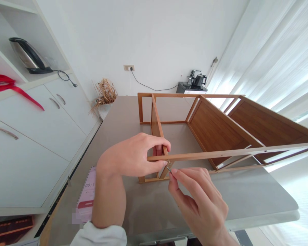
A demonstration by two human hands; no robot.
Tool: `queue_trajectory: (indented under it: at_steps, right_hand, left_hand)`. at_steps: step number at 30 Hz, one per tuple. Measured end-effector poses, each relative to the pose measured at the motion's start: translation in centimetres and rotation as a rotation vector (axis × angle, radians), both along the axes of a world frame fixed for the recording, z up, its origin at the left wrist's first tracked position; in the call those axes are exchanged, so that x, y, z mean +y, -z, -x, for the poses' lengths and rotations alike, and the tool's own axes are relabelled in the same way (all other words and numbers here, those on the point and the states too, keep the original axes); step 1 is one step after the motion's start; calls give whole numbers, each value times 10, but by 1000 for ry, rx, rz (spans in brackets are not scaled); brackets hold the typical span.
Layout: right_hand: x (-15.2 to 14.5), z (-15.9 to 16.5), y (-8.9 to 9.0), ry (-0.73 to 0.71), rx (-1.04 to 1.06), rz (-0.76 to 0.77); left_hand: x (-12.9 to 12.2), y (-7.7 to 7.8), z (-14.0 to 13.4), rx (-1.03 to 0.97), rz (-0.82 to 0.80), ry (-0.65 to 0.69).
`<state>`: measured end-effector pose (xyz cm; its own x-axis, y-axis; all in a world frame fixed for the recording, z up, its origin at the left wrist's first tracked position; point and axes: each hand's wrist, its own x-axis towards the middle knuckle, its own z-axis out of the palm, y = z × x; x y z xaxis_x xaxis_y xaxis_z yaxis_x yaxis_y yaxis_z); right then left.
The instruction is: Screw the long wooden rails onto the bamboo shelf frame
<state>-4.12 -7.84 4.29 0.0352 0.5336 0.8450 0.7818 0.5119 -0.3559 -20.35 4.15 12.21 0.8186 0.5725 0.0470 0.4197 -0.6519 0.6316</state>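
Observation:
A wooden shelf rack [187, 156] lies on its side on the grey table, its shelf panels standing on edge. My left hand [133, 155] is closed round the corner where the front rail meets the leftmost shelf board [157, 118], fingers over the board and thumb beneath the rail. Just below that joint, my right hand [197, 194] pinches a small thin metal piece [169, 168] between thumb and forefinger. Its tip is close to the rail's underside; whether it is a screw or a tool, and whether it touches the wood, I cannot tell.
The grey table [143, 208] carries a phone [86, 194] showing a timer, left of my forearm. White cabinets [36, 153] with an electric kettle [29, 56] line the left. A dried plant [105, 92] stands behind; a black kettle [199, 80] sits on a stand beyond the rack.

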Motion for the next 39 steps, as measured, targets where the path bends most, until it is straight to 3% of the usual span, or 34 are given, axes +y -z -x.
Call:
queue_trajectory:
  at_steps: [7,20,33,39]
  right_hand:
    - [-3,-10,1,49,-113,-60]
    - [1,-10,2,17,-114,-83]
    - [2,-23,11,-8,-274,-93]
    - [4,-32,-1,-54,-402,-132]
  left_hand:
    - [2,1,0,-16,1,24]
    - [1,0,0,-8,-3,32]
    - [1,0,0,-9,14,33]
    - [2,1,-1,-16,3,35]
